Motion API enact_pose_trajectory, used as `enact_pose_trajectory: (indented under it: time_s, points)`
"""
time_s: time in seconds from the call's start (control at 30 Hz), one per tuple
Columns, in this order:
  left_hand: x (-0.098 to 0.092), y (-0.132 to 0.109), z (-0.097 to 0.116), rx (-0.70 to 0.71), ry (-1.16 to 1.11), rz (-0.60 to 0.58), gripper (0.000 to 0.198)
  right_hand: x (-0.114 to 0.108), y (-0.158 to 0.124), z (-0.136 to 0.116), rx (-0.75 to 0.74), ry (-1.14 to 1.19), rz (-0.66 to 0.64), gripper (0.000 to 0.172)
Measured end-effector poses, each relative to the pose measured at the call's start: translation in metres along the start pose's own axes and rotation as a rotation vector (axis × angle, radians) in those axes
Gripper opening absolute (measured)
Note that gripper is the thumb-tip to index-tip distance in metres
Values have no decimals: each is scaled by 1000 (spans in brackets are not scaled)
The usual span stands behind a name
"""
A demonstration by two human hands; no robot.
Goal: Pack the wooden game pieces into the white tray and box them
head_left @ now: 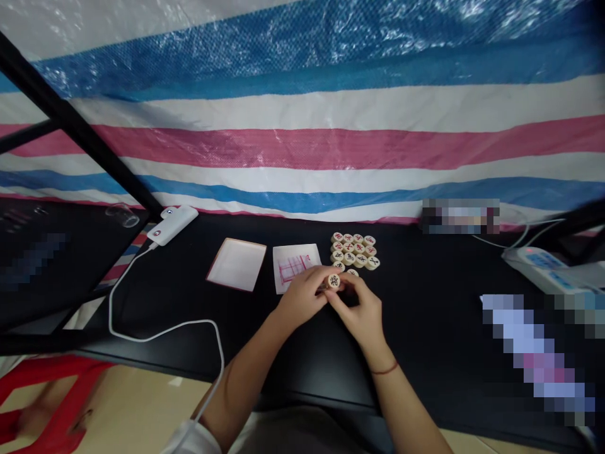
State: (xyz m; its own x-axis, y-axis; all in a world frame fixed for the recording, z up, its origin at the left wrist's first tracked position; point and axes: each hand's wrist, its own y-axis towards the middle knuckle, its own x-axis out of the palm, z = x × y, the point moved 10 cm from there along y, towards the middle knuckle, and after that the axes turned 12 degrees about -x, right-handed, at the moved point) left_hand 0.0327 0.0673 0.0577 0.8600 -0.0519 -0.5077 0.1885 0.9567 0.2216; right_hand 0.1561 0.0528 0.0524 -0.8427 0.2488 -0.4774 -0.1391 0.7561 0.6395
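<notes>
Between my fingers is a round Chinese chess piece (pixel 334 281), its face with a dark character turned up toward me. My left hand (pixel 302 297) is closed round its left side; whether more pieces sit beneath it is hidden. From the other side, the thumb and fingers of my right hand (pixel 363 309) pinch it. Just beyond my hands, rows of Chinese chess pieces (pixel 350 248) with red and black characters stand close together on the black table (pixel 312 359). A square of paper with a pink printed grid (pixel 293 265) lies partly behind my left hand.
An open shallow box part (pixel 237 265) lies to the left. Farther left, a white power bank (pixel 173 226) has a white cable (pixel 165 331) running toward me. A power strip (pixel 539 265) is at the right. A striped plastic sheet (pixel 302 148) hangs behind; a red stool (pixel 61 403) stands lower left.
</notes>
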Motion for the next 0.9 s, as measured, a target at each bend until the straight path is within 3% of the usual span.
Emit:
enact_pose_trajectory:
  time_s: [0.17, 0.27, 0.37, 0.6, 0.9]
  points:
    - [10, -3, 1, 40, 143, -20, 37, -4, -3, 3, 32, 15, 28, 23]
    - [2, -2, 0, 82, 250, -24, 45, -22, -7, 25, 122, -115, 111, 27]
    - [-13, -1, -12, 17, 422, 4, 46, -35, -10, 46, 194, -275, 142, 34]
    - [-7, -5, -42, -150, 524, -123, 42, -17, -9, 59, 158, -361, 12, 38]
    - [-2, -4, -49, -133, 431, -187, 33, -12, -9, 61, 139, -365, -19, 26]
